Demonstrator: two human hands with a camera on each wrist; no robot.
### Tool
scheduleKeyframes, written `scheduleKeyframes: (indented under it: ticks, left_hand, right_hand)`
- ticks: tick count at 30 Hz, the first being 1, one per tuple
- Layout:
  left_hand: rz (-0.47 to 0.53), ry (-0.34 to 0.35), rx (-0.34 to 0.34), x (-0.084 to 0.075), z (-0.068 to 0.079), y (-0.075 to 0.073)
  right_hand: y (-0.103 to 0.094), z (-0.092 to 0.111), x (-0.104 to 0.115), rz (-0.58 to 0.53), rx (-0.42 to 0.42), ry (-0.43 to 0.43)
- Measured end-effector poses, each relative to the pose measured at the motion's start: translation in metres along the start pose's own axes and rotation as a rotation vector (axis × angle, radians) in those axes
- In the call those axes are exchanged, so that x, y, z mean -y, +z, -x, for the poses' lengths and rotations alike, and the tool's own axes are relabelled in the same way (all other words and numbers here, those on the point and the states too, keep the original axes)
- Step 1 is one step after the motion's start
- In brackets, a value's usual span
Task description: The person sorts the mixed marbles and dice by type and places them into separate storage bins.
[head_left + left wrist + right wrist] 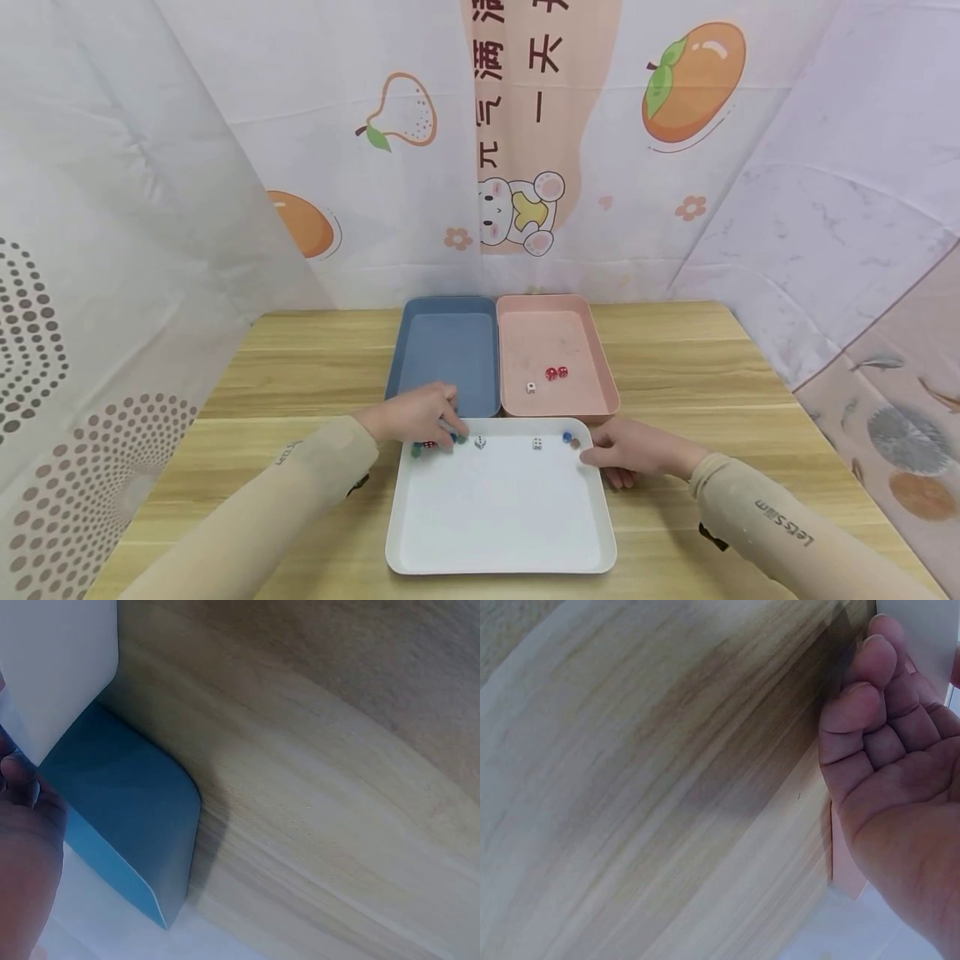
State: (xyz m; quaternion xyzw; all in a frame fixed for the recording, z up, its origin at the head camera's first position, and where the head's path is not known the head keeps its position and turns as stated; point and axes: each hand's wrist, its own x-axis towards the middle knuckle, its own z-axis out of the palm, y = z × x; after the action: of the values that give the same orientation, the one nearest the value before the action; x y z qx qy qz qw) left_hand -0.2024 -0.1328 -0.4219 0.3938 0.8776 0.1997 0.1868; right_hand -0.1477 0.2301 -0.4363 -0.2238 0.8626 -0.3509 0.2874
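A white tray (501, 517) holds small dice and round beads along its far side. My left hand (420, 414) reaches over its far left corner, finger and thumb spread around small blue and green beads (461, 439). Beside that hand are a red die (429, 444), a green bead (416, 451) and a white die (480, 442). My right hand (637, 450) is at the tray's right rim, one fingertip inside near a brown bead (575, 444) and a blue bead (567, 437). Its other fingers (855, 709) curl loosely outside the wall. Another white die (537, 443) lies between the hands.
Behind the white tray stand a blue tray (453, 354) with nothing seen in it and a pink tray (543, 333). Inside the pink one are two red dice (557, 373) and a white die (531, 387). All trays rest on a wooden table (675, 367) before a printed curtain.
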Motion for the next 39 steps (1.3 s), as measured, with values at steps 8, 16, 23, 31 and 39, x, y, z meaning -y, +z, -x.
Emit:
scheduleKeyframes:
  ticks: [8,16,23,31,39]
  left_hand:
    - [-0.087,0.004,-0.013,-0.002,-0.005,0.003]
    - [-0.135,0.031,-0.026,-0.006,-0.004,0.005]
    - [-0.129,0.015,-0.016,-0.005,-0.006,0.005]
    - [-0.012,0.004,-0.003,0.000,-0.005,-0.002]
    - [0.048,-0.029,-0.017,0.002,-0.003,-0.014]
  right_hand:
    - [-0.001,0.000,-0.002,-0.016,0.008,0.003]
    - [-0.001,0.000,0.000,-0.008,0.000,-0.013]
    - [0.000,0.000,-0.001,0.007,-0.009,0.003]
    - [0.000,0.000,-0.001,0.016,-0.005,0.012]
    - [0.000,0.000,0.000,0.019,-0.003,0.004]
